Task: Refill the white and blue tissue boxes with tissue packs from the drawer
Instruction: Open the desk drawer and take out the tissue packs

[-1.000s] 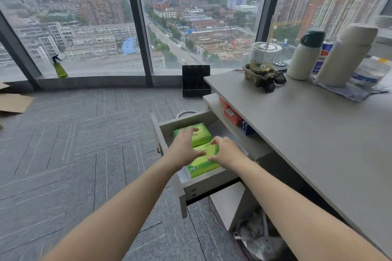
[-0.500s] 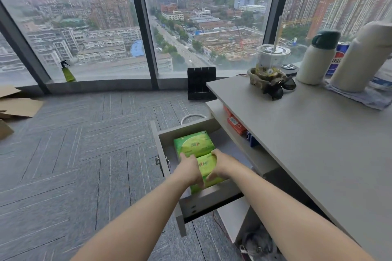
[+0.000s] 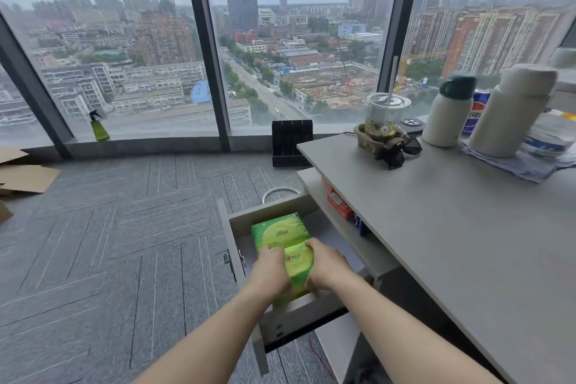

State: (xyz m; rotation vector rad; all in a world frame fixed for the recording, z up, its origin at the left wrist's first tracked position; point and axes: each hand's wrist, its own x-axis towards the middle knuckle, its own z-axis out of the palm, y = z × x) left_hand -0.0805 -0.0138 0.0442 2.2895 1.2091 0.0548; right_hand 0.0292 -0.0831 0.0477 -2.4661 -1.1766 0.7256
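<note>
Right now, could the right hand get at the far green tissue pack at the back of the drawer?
Probably yes. The drawer is open, nothing covers the far pack, and the right hand is just short of it, though busy gripping the near pack.

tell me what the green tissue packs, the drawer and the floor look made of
Green tissue packs: thin glossy plastic film, going by the sheen and creases where the left hand and right hand squeeze the near one. Drawer: probably laminated board, matte grey-beige with flat square edges. Floor: grey carpet tiles, with a ribbed weave and visible seams.
</note>
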